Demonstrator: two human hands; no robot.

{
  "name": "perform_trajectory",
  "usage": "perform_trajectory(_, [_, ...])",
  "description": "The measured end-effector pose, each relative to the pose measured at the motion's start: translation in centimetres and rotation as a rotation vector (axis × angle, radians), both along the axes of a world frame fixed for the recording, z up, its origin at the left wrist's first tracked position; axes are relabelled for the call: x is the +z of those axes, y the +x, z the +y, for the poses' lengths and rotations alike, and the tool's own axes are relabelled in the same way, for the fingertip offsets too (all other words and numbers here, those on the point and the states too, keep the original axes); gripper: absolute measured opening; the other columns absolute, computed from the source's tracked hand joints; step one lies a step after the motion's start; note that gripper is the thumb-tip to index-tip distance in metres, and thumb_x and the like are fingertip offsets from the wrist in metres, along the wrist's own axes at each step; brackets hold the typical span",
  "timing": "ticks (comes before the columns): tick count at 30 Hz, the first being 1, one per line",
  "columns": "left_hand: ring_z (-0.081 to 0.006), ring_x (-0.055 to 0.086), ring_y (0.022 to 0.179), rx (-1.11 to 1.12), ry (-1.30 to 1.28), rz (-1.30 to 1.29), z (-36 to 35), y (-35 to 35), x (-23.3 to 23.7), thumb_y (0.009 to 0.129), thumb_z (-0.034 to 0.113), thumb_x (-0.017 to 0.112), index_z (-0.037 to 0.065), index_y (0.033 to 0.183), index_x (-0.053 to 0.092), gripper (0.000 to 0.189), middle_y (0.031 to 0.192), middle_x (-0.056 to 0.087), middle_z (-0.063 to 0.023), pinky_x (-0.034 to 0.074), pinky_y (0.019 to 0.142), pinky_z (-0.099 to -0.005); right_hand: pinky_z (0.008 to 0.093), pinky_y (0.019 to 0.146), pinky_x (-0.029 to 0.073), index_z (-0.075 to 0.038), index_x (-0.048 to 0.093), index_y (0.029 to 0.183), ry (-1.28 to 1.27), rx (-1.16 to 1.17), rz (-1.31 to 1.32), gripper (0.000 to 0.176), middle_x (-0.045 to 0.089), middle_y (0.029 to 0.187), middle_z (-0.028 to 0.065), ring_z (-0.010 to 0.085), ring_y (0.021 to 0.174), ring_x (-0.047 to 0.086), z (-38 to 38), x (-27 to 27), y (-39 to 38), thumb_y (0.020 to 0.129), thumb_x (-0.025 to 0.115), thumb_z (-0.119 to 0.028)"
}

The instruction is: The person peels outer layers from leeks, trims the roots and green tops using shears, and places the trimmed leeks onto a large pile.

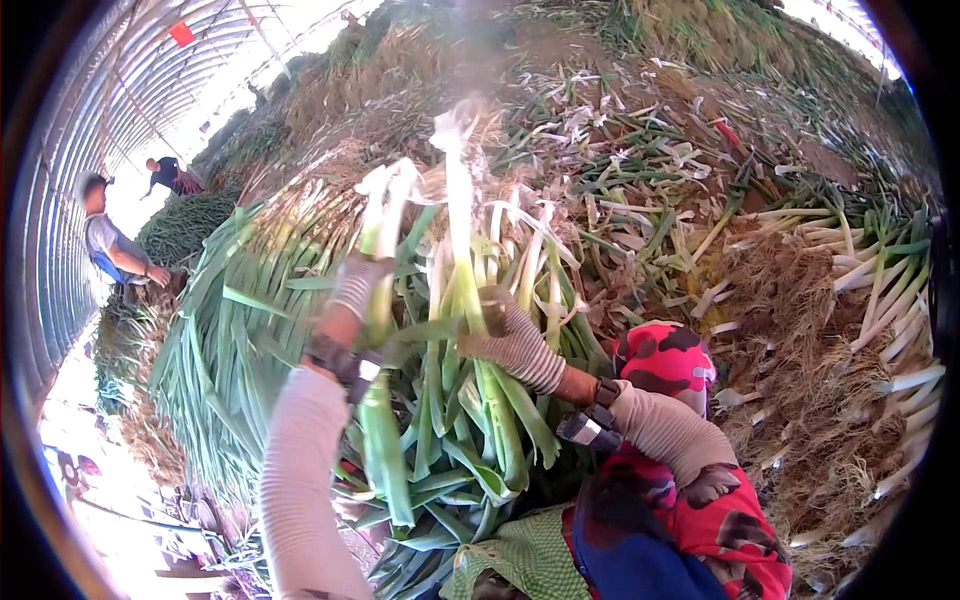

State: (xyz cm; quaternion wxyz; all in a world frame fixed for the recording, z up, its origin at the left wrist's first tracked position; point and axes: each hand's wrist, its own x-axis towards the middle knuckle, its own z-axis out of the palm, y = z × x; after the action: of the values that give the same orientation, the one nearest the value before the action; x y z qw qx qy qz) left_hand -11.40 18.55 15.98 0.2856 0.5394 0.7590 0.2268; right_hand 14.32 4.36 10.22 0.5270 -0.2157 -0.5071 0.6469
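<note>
I see the leek bundle (455, 330) at the middle of the view, held up with the white stalks pointing far and the green leaves hanging down toward the near edge. The left hand (358, 285), gloved, is clamped around a stalk on the left side of the bundle. The right hand (508, 342), also gloved, has its fingers curled tight around the stalks at the middle. The bundle blocks most of what lies behind it. Just to its left, a big pile of leeks (235, 340) lies with the leaves fanning toward the near left. To the near right, a red patterned cloth (665, 355) sits touching the right sleeve, and a green checked cloth (520, 560) shows below the leaves. Farther right, dry trimmings (800, 400) cover the ground, with loose leeks (880, 270) lying at the right edge. At the far left, a person (105, 240) stands under the tunnel roof (120, 90), and a second person (165, 175) bends over beyond.
</note>
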Motion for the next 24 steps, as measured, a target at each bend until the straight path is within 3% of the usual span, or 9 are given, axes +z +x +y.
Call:
perform_trajectory(2, [-0.0244, 0.059, 0.088, 0.132, -0.006, -0.595, -0.3, 2.7, -3.5, 0.079, 0.034, 0.067, -0.001, 0.116, 0.053, 0.053, 0.103, 0.062, -0.0153, 0.05, 0.077, -0.0346, 0.0289, 0.078, 0.05, -0.002, 0.036, 0.118, 0.039, -0.029, -0.072, 0.053, 0.055, 0.097, 0.0099, 0.0164, 0.087, 0.057, 0.2, -0.9, -0.5, 0.078, 0.069, -0.012])
perform_trajectory(3, [-0.0239, 0.051, 0.108, -0.126, -0.02, -0.892, -3.4, 5.7, -1.2, 0.079, 0.036, 0.067, 0.0, 0.127, 0.047, 0.063, 0.119, 0.056, -0.0145, 0.039, 0.095, -0.0315, 0.0293, 0.078, 0.05, -0.001, 0.036, 0.118, 0.057, -0.045, -0.108, 0.053, 0.054, 0.097, 0.0104, 0.0168, 0.087, 0.056, 0.4, -1.5, -0.8, 0.078, 0.069, -0.013])
perform_trajectory(7, [-0.0216, 0.057, 0.095, -0.24, -0.07, -1.122, -1.7, 9.4, -1.9, 0.077, 0.025, 0.071, 0.001, 0.12, 0.049, 0.054, 0.105, 0.06, -0.0089, 0.047, 0.087, -0.0331, 0.032, 0.075, 0.049, 0.001, 0.036, 0.116, 0.253, -0.111, -0.226, 0.057, 0.053, 0.095, 0.0148, 0.0202, 0.089, 0.055, 1.2, -2.3, -1.6, 0.075, 0.072, -0.017])
perform_trajectory(10, [-0.0214, 0.059, 0.092, -0.428, 0.1, -0.999, -2.1, 11.3, 0.3, 0.077, 0.025, 0.072, 0.0, 0.119, 0.049, 0.054, 0.103, 0.06, -0.01, 0.048, 0.084, -0.0326, 0.0343, 0.072, 0.048, 0.001, 0.037, 0.111, 0.39, -0.146, -0.47, 0.057, 0.052, 0.094, 0.0179, 0.0233, 0.087, 0.056, 1.5, -1.3, -1.1, 0.073, 0.073, -0.02])
perform_trajectory(11, [-0.0209, 0.059, 0.09, -0.41, -0.051, -1.053, -1.8, 11.2, 0.1, 0.074, 0.02, 0.073, -0.001, 0.117, 0.05, 0.053, 0.1, 0.061, -0.0091, 0.049, 0.083, -0.032, 0.0296, 0.072, 0.05, 0.001, 0.037, 0.114, 0.457, -0.171, -0.591, 0.061, 0.049, 0.099, 0.0123, 0.0175, 0.091, 0.053, 1.4, -0.4, -0.4, 0.073, 0.076, -0.022])
perform_trajectory(15, [-0.0196, 0.06, 0.088, -0.426, -0.192, -0.745, -2.2, 11.2, -1.1, 0.072, 0.013, 0.071, 0.0, 0.118, 0.051, 0.051, 0.099, 0.062, -0.0061, 0.048, 0.081, -0.0284, 0.0308, 0.066, 0.05, 0.001, 0.042, 0.11, 0.329, 0.002, -0.555, 0.054, 0.053, 0.099, 0.0152, 0.0185, 0.085, 0.057, 2.1, -1.2, -0.8, 0.076, 0.074, -0.025])
perform_trajectory(18, [-0.0199, 0.06, 0.089, -0.499, -0.185, -0.808, -2.4, 10.1, -1.5, 0.07, 0.006, 0.068, 0.0, 0.119, 0.051, 0.052, 0.1, 0.062, -0.0062, 0.047, 0.084, -0.0292, 0.0376, 0.067, 0.049, 0.0, 0.043, 0.106, 0.374, 0.132, -0.596, 0.049, 0.057, 0.093, 0.0181, 0.029, 0.084, 0.06, 3.3, -0.8, 0.6, 0.076, 0.072, -0.026])
perform_trajectory(22, [-0.019, 0.059, 0.091, -0.434, -0.198, -0.899, -4.8, 9.6, 0.9, 0.069, 0.004, 0.067, -0.001, 0.119, 0.051, 0.053, 0.1, 0.062, -0.0071, 0.044, 0.087, -0.0282, 0.0385, 0.065, 0.051, -0.003, 0.046, 0.111, 0.735, -0.296, -0.721, 0.044, 0.06, 0.089, 0.0176, 0.0286, 0.078, 0.062, 3.6, 0.4, 1.6, 0.078, 0.069, -0.02])
perform_trajectory(24, [-0.0168, 0.059, 0.088, -0.438, -0.148, -0.778, -6.2, 10.3, 2.7, 0.068, 0.006, 0.07, 0.0, 0.115, 0.054, 0.05, 0.097, 0.063, -0.0057, 0.044, 0.085, -0.0266, 0.0379, 0.066, 0.051, -0.003, 0.045, 0.114, 0.597, -0.565, -0.551, 0.046, 0.058, 0.102, 0.0184, 0.0325, 0.079, 0.063, 5.1, 2.2, 3.1, 0.075, 0.067, -0.015])
